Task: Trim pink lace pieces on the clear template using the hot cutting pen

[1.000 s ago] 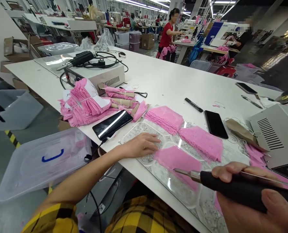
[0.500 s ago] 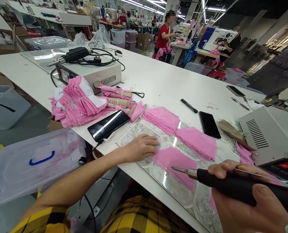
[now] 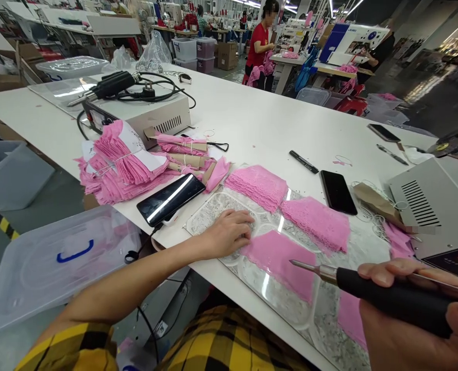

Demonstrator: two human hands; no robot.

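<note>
White table point(image 3: 248, 116), R grip point(image 3: 402, 337) clamped on blk tool point(image 3: 352, 284), pink piece point(image 3: 277, 255) to L, contact unclear.

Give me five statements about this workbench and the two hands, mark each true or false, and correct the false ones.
1. The right hand grips a black-handled tool. True.
2. The left hand is holding a phone. False: it rests palm down on the clear sheet.
3. In this view, the tool's metal tip appears over a single pink piece. True.
4. The black pen lies on top of a pink stack. False: it lies on the white table, apart from the pink stacks.
5. The clear box beside the table has a blue handle. True.
</note>
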